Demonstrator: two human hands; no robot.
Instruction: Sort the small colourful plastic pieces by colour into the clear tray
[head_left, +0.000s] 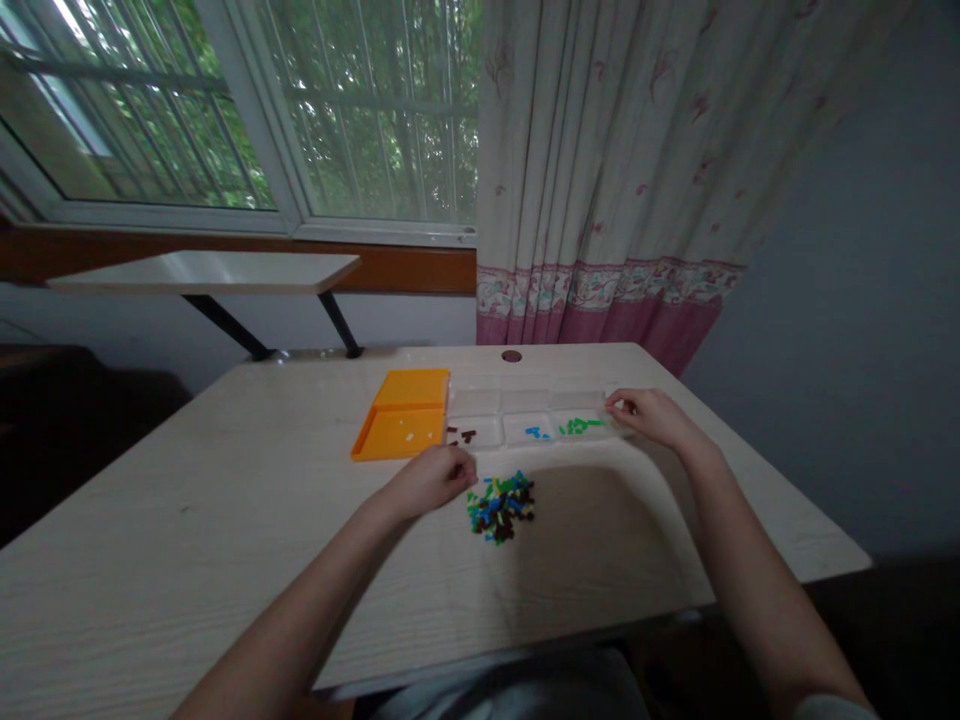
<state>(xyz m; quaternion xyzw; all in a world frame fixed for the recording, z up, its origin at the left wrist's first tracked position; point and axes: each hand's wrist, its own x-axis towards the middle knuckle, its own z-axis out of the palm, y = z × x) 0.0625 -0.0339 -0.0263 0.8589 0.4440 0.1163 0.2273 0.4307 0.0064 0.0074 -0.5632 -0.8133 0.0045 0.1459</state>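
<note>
A mixed pile of small building bricks point(501, 508) in green, blue, brown and yellow lies on the table. My left hand point(441, 478) is closed just left of the pile, its fingers curled; what they hold, if anything, is hidden. My right hand point(643, 415) pinches over the right end of a row of clear plastic boxes point(517, 396), around something too small to name. Those boxes hold brown bricks point(469, 437), blue bricks point(534, 432) and green bricks point(577, 427) in separate compartments. Left of them, an open orange box point(412, 388) has a few white pieces point(409, 436) inside.
The pale wooden table point(247, 540) has a round brown cable hole point(511, 356) near its back edge. A raised white shelf point(225, 268) on black legs stands at the back left. Behind are a barred window and a patterned curtain point(600, 180).
</note>
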